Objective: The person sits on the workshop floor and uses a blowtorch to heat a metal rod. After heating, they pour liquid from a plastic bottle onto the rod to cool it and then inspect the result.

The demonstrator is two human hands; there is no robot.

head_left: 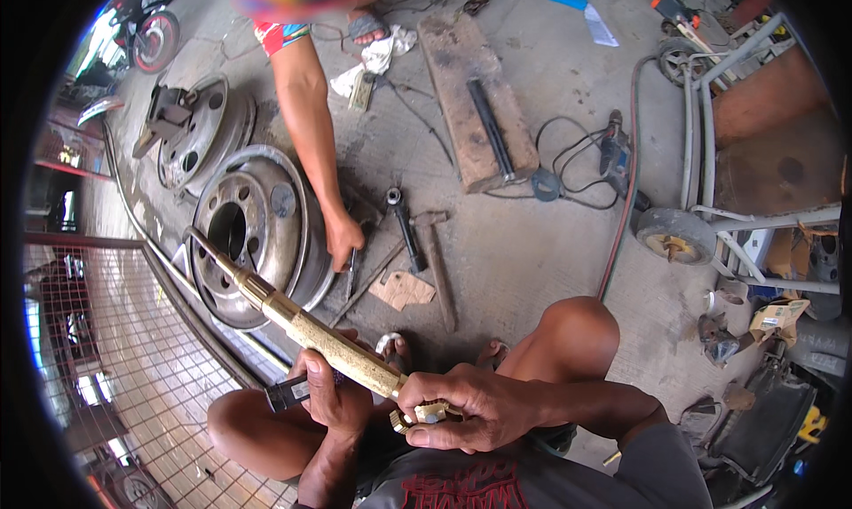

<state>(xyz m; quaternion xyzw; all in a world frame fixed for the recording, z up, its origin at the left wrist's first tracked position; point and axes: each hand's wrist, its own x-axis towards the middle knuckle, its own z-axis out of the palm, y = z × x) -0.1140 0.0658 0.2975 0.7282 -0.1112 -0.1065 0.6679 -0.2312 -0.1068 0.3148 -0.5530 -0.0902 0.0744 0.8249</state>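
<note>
Across my lap lies a brass gas torch [342,351], its long body slanting up to the left. The thin, bent tip ends in front of a steel wheel rim [266,209]. My left hand [335,401] is closed under the torch body, thumb up along its side. A small black boxy object [287,393] sticks out beside that hand; its kind is unclear. At the torch's rear end, my right hand [475,407] is closed around the brass valve part, fingers on a ridged knob [401,422].
Another person's hand [344,239] reaches down by the rim, holding a thin metal tool. Nearby lie a hammer [435,269], a dark wrench-like tool [406,229] and cardboard [402,290]. Farther off are a stone slab [453,83], a corded drill [614,154] and a wheeled cart [701,154].
</note>
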